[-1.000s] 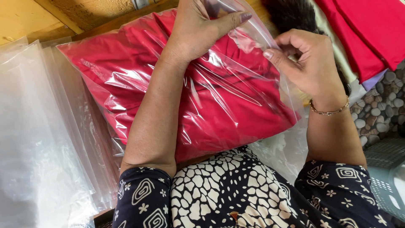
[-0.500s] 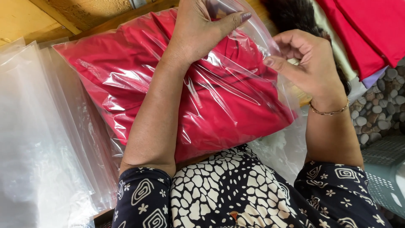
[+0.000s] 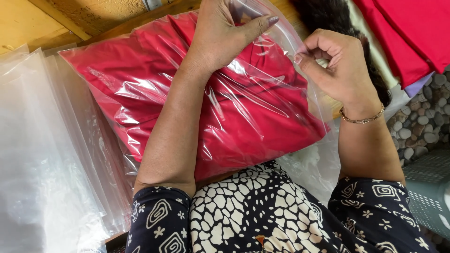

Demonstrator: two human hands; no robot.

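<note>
Red cloth [image 3: 262, 117], folded thick, sits inside a clear plastic bag [image 3: 140, 89] that lies across my lap and against the wooden edge [image 3: 61, 18] in front of me. My left hand [image 3: 225, 37] presses down flat on the far end of the bag, palm on the plastic, thumb stretched out to the side with its painted nail showing; the other fingers curl over the top end, and I cannot tell whether they grip anything there. My right hand [image 3: 337, 65] is at the bag's right edge, fingers curled in tight and thumb meeting them, pinching the loose plastic of the bag's edge between them. A thin bracelet [image 3: 363, 119] sits on that wrist. To my left lies a stack of empty clear bags [image 3: 42, 154], overlapping one another and running just beside the filled one. Beyond my right hand there is something dark and furry [image 3: 333, 18], and past that more folded red fabric [image 3: 412, 37]. Lower right, a pebbled floor [image 3: 422, 126] and the corner of a grey plastic basket [image 3: 431, 187].
</note>
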